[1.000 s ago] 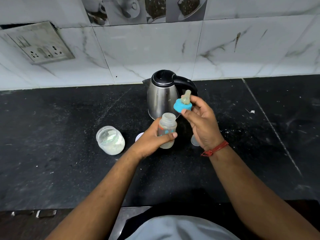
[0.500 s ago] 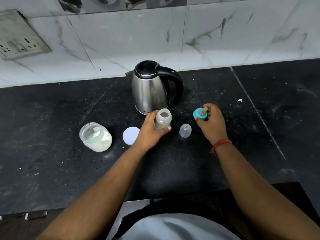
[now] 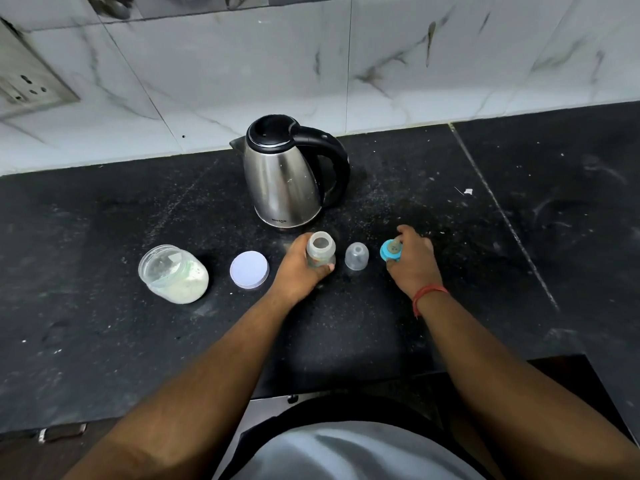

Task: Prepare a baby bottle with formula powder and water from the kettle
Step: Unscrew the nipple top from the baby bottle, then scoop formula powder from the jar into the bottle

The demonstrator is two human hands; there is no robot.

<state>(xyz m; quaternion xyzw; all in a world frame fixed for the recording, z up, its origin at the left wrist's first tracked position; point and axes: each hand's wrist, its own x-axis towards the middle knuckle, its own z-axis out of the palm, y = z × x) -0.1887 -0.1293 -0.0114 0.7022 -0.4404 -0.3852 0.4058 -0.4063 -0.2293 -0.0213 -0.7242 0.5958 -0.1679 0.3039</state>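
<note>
A small clear baby bottle (image 3: pixel 321 249) stands upright and uncapped on the black counter (image 3: pixel 104 341), just in front of the steel kettle (image 3: pixel 284 181). My left hand (image 3: pixel 299 268) is wrapped around the bottle. My right hand (image 3: pixel 414 261) holds the blue teat ring with its nipple (image 3: pixel 391 250) low at the counter, to the right of the bottle. Between my hands sits the clear bottle cap (image 3: pixel 356 256). An open jar of white formula powder (image 3: pixel 173 273) is at the left, with its round white lid (image 3: pixel 249 270) lying flat beside it.
The kettle has a black lid and a black handle pointing right, and stands near the marble-tiled wall (image 3: pixel 381 64). A switch plate (image 3: pixel 24 84) is on the wall at the far left. The counter's front edge (image 3: pixel 173 415) runs just before my body.
Both hands came down from mid-air to the counter. The bottle now stands on the surface, and my right hand has carried the blue teat ring down and to the right.
</note>
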